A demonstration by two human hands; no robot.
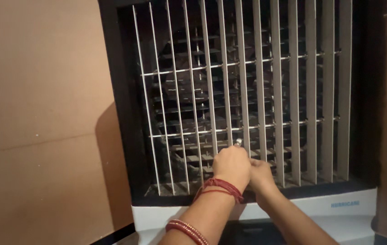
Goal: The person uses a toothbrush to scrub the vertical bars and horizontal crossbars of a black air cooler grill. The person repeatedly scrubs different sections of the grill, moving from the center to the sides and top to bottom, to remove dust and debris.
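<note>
An air cooler (338, 206) with a black frame and a white base fills the view. Its front grille of pale vertical slats (293, 90) is crossed by two thin horizontal rods. My left hand (232, 165), with red threads at the wrist and red bangles further down the arm, is closed in a fist against the lower slats. A small shiny metal tip (239, 142) sticks out above its fingers. My right hand (262, 173) sits just right of the left hand and partly behind it, its fingers against the bottom of the slats and mostly hidden.
A plain brown wall (39, 122) stands to the left of the cooler, and a dark strip and more wall lie at the right edge. Behind the slats are dark horizontal louvres (189, 109).
</note>
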